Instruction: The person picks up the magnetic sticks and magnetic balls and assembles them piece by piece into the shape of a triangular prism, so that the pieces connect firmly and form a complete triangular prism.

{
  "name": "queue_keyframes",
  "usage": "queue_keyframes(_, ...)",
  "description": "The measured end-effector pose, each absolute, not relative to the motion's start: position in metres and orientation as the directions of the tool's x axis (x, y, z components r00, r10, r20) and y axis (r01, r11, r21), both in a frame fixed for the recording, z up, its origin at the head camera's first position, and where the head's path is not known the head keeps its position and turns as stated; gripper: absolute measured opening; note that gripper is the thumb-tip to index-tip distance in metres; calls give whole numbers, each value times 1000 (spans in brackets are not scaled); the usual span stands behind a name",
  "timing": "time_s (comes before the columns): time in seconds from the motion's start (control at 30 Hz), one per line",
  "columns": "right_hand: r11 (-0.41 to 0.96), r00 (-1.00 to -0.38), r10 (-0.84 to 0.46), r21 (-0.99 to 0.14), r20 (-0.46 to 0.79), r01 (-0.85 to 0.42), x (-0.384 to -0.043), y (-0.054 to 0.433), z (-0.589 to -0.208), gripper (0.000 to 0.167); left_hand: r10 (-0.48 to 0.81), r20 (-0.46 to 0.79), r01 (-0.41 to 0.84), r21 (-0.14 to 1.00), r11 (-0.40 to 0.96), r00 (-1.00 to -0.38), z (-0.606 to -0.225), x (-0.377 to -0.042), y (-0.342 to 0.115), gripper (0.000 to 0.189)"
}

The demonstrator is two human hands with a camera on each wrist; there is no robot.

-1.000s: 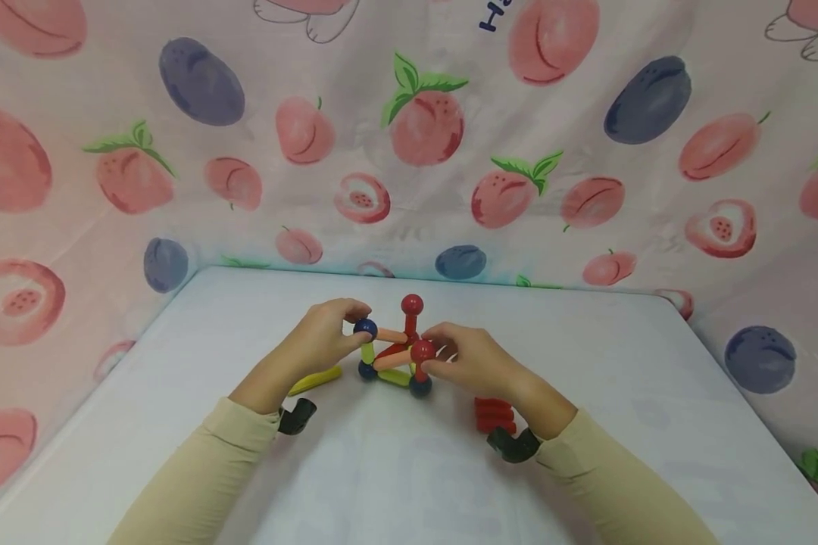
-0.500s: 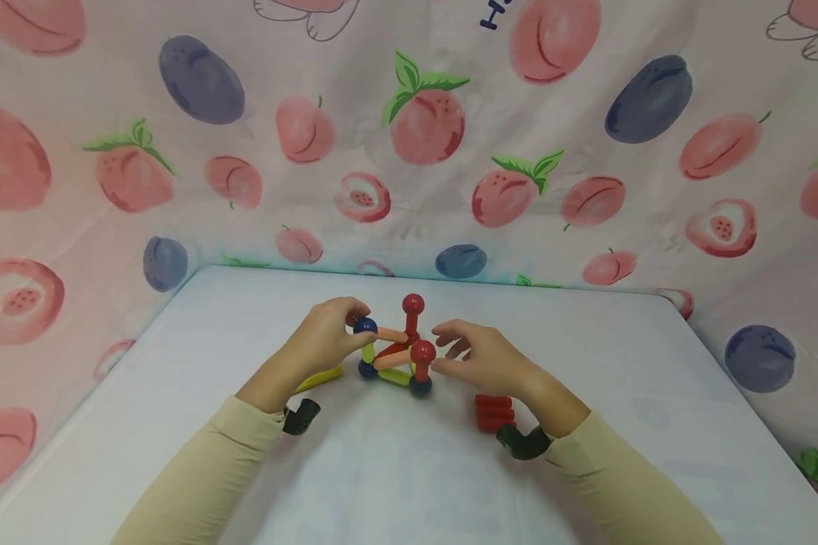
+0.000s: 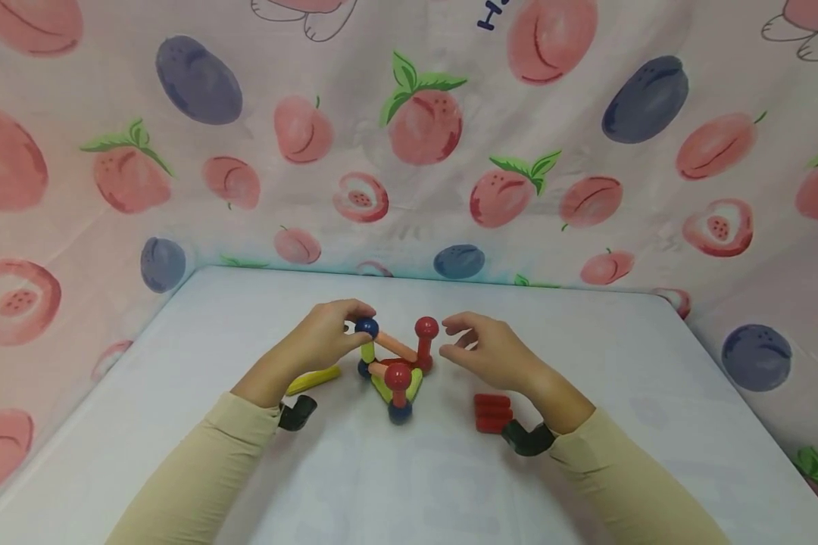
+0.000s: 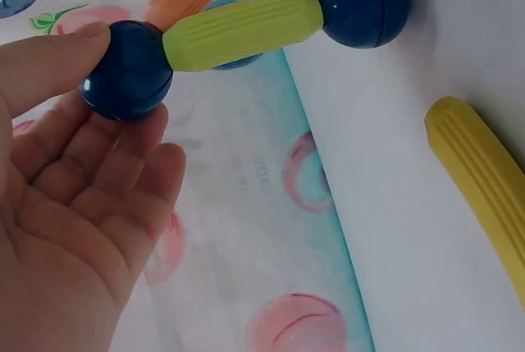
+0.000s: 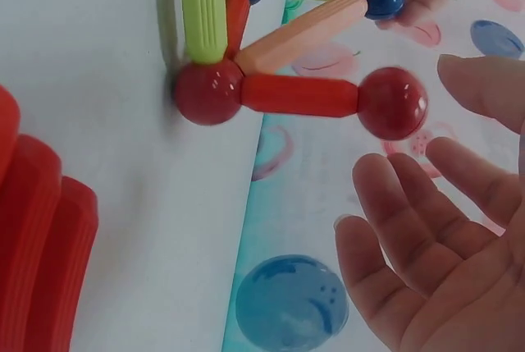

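A structure of magnetic rods and balls stands on the table, with a triangular base and three upright posts. My left hand [image 3: 320, 333] pinches the blue ball [image 4: 127, 73] at the top of the lime-green post [image 4: 246, 30] between thumb and fingers. Beside the red ball [image 5: 394, 103] on the right-hand red post [image 5: 300, 95], my right hand [image 3: 497, 348] hovers with relaxed, spread fingers, apart from it and holding nothing. Another red ball [image 3: 398, 376] tops the front post, above a dark blue base ball [image 3: 400, 412]. Orange rods [image 3: 396, 346] slant between posts and base.
Several loose red rods [image 3: 493, 413] lie side by side below my right hand. A yellow rod [image 3: 313, 380] lies near my left wrist. The white table [image 3: 409, 484] meets a fruit-print cloth [image 3: 409, 250] at the back.
My right hand has let go of the front red ball and moved slightly right. The structure has turned about the left post: its front post swung left and nearer, the rear red post rightward.
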State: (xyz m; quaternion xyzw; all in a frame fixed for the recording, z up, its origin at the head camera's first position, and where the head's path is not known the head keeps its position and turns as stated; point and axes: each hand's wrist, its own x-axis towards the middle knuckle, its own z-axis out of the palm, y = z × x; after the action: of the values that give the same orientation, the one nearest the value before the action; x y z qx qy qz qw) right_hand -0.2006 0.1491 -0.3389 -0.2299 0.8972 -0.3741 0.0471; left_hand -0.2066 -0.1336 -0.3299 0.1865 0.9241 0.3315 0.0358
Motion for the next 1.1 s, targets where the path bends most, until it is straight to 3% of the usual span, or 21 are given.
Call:
queue_keyframes(0.3,599,-874,-481,-701,71,-387,-201,141,-342,49,380,105,358,625,693,-919,-333,-202,-136,46)
queue_keyframes(0.6,617,-876,-479,-691,51,-377,-200,133,-342,49,360,182,389,636,666,-915,-323,-170,-133,51)
queue_keyframes(0.8,602,-869,-493,-700,52,-384,-201,130,-344,49,406,127,387,643,661,-905,-328,-152,-123,57)
queue_keyframes(1.1,602,-871,-488,-699,61,-386,-201,131,-346,47,451,148,440,609,660,-880,-335,-146,-119,32)
